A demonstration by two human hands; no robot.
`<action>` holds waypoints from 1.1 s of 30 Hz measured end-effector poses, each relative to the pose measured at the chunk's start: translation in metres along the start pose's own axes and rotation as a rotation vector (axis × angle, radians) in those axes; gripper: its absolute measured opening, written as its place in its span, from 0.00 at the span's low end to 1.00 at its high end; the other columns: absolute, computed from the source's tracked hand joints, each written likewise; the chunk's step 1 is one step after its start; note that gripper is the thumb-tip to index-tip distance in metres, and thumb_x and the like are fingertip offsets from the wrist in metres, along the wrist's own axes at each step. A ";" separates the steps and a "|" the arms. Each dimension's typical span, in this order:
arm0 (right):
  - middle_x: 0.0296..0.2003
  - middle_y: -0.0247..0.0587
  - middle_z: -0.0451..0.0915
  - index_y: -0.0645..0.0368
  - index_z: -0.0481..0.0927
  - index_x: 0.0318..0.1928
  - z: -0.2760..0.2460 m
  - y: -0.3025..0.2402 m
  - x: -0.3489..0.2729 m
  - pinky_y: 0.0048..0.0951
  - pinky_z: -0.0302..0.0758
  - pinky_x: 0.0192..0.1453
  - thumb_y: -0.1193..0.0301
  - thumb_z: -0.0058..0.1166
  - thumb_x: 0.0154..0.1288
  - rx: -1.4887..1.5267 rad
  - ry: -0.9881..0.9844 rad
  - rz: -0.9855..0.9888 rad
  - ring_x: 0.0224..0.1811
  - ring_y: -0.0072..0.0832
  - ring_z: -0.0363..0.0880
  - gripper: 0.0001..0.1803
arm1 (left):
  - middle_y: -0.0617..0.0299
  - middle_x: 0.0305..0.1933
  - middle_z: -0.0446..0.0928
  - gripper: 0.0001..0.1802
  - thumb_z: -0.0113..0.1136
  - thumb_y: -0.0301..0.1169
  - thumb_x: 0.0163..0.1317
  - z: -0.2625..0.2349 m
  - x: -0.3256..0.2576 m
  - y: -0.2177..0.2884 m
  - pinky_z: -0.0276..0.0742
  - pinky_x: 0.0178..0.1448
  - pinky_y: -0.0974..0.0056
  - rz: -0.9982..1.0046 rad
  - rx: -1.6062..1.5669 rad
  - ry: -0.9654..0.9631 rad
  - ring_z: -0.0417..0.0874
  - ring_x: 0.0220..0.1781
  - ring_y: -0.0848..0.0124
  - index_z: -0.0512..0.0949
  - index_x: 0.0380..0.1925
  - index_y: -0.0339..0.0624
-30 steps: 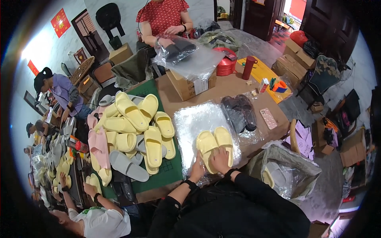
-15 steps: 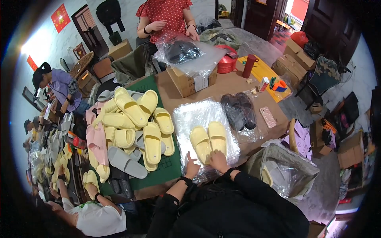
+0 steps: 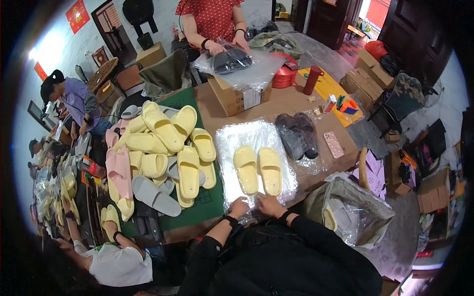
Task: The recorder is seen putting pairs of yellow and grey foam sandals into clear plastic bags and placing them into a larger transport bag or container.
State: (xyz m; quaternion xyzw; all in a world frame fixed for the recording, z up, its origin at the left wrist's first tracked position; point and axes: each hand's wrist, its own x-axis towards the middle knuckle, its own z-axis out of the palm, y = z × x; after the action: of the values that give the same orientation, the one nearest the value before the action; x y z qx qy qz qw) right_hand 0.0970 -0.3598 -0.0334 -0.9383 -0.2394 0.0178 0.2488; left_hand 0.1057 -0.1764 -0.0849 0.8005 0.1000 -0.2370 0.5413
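A pair of yellow slippers (image 3: 247,170) lies side by side, heels toward me, on a stack of clear plastic bags (image 3: 228,148). I cannot tell whether the top film runs over or under them. Just below the left slipper's heel, my left hand (image 3: 239,207) is closed at the near edge of the bags, fingers pinched on the film. My right hand (image 3: 271,204) is closed on the same edge, below the right slipper's heel. The hands are close together, and neither holds a slipper.
To the left, yellow, pink and grey slippers (image 3: 158,197) are heaped on a green mat (image 3: 207,212). Bagged dark slippers (image 3: 297,135), a phone (image 3: 333,144) and an open sack (image 3: 363,232) stand right. Across the table a person in red (image 3: 212,19) handles dark slippers above a cardboard box (image 3: 232,98).
My right hand has come off the slippers down to the bag edge, and my left hand has closed there. The slippers lie slightly farther away. The person opposite now grips the dark slippers.
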 end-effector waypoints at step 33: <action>0.37 0.50 0.75 0.63 0.75 0.35 -0.020 0.025 -0.019 0.41 0.71 0.42 0.69 0.52 0.49 -0.044 0.068 0.229 0.38 0.45 0.73 0.13 | 0.45 0.33 0.78 0.17 0.53 0.38 0.53 -0.001 -0.011 0.015 0.72 0.45 0.56 -0.030 0.275 0.061 0.78 0.40 0.51 0.76 0.32 0.32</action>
State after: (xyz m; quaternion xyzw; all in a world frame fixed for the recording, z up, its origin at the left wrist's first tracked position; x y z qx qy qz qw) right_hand 0.0937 -0.3965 -0.0294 -0.9648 -0.1224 0.0092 0.2325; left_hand 0.1028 -0.1801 -0.0667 0.8722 0.0948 -0.2322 0.4199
